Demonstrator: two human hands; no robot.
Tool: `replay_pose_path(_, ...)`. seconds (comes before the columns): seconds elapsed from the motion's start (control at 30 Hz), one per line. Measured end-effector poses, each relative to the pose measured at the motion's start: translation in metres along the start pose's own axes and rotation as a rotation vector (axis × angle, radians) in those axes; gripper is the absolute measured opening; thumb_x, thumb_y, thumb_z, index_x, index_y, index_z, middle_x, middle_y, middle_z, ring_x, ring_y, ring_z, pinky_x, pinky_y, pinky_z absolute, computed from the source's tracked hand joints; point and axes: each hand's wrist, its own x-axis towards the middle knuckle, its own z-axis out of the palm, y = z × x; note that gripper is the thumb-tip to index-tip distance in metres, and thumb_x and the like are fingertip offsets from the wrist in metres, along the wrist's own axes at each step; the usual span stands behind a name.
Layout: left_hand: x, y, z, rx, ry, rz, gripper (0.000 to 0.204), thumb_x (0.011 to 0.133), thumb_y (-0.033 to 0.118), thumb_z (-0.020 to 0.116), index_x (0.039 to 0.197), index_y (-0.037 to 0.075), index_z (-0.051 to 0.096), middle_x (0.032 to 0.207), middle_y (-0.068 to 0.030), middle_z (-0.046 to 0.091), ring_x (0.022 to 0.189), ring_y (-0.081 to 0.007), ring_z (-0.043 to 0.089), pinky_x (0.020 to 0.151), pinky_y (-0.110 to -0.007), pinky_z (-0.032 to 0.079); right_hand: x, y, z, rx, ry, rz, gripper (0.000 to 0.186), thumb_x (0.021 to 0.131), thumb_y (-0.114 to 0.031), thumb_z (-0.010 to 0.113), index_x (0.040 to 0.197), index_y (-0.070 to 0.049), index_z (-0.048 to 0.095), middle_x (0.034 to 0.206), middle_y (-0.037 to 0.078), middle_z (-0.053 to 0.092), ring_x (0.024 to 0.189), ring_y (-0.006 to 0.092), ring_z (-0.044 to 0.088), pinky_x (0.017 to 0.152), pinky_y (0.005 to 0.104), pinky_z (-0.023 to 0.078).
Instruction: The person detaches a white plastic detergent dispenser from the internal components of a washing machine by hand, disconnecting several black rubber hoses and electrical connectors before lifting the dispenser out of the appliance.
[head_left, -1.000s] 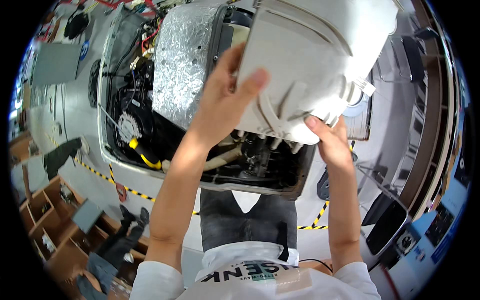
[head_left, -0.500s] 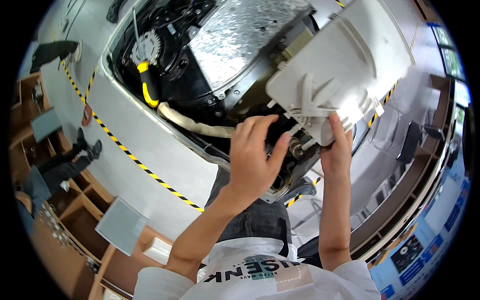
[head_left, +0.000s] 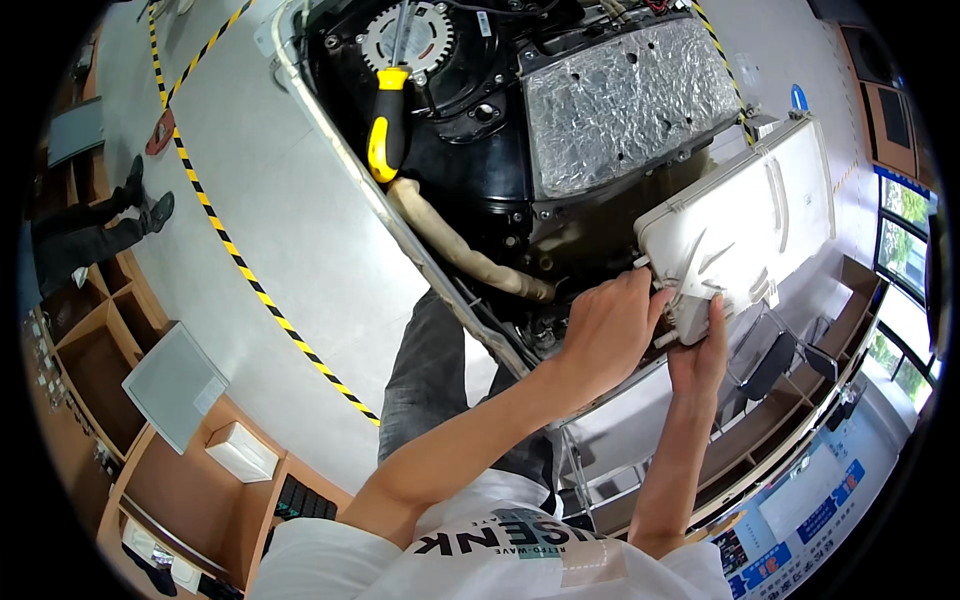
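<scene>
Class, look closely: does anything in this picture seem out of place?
Yes: the screwdriver lies unheld inside the open machine, its shaft over the toothed disc. A loose tool in there looks odd.

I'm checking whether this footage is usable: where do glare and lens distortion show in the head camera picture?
In the head view, glare washes out part of the white panel, and glints speckle the foil-covered sheet; also in the head view, the striped floor tape bows, and the picture's corners go black.
</scene>
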Motion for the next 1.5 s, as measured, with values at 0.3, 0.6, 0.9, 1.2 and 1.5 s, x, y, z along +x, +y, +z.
replay_pose_path(0.3, -0.007, 0.002, -0.001, 0.002, 0.109, 0.082, 0.027, 0.094, 0.024, 0.065, 0.081, 0.002, 0.055, 0.068, -0.0164, 0.059, 0.062, -0.0379, 0.059, 0.056, -0.046, 0.045, 0.007, -0.002, -0.013, -0.056, -0.102, 0.018, 0.057, 0.096, -0.026, 0.065, 0.141, -0.001, 0.042, 0.134, 0.012, 0.056, 0.123, 0.0287, 0.055, 0.105, 0.0460, 0.045)
replay_pose_path(0.6, -0.007, 0.000, 0.006, 0.040, 0.233, 0.095, 0.022, 0.093, 0.022, 0.066, 0.086, 0.002, 0.058, 0.069, -0.0155, 0.059, 0.062, -0.0365, 0.060, 0.055, -0.046, 0.045, 0.019, -0.018, -0.014, -0.143, -0.241, 0.142, 0.044, 0.101, -0.029, 0.056, 0.138, -0.005, 0.049, 0.136, 0.008, 0.058, 0.128, 0.0234, 0.053, 0.109, 0.0454, 0.039)
replay_pose_path(0.9, -0.011, -0.005, 0.012, 0.065, 0.328, 0.164, 0.022, 0.088, 0.021, 0.072, 0.086, 0.002, 0.061, 0.072, -0.0134, 0.061, 0.061, -0.0331, 0.061, 0.055, -0.043, 0.047, -0.009, -0.124, -0.007, -1.375, -0.339, 0.161, 0.024, 0.091, -0.015, 0.069, 0.107, 0.003, 0.067, 0.106, 0.011, 0.068, 0.100, 0.0158, 0.065, 0.083, 0.0306, 0.052)
replay_pose_path(1.2, -0.017, -0.012, 0.014, 0.144, 0.223, 0.314, 0.018, 0.085, 0.018, 0.073, 0.091, 0.003, 0.063, 0.073, -0.0085, 0.059, 0.059, -0.0259, 0.059, 0.054, -0.036, 0.047, 0.024, -0.140, 0.145, -1.947, -1.277, -1.261, 0.081, 0.055, -0.027, 0.090, 0.126, -0.004, 0.059, 0.125, 0.016, 0.057, 0.115, 0.0353, 0.057, 0.097, 0.0482, 0.045)
replay_pose_path(1.5, -0.021, -0.011, 0.008, 0.130, 0.225, 0.374, 0.021, 0.084, 0.018, 0.074, 0.092, 0.002, 0.063, 0.073, -0.0083, 0.058, 0.060, -0.0262, 0.059, 0.055, -0.037, 0.045, 0.047, -0.158, 0.158, -2.247, -1.374, -0.837, 0.080, 0.054, -0.028, 0.091, 0.124, -0.007, 0.059, 0.108, 0.012, 0.066, 0.103, 0.0328, 0.063, 0.089, 0.0424, 0.047)
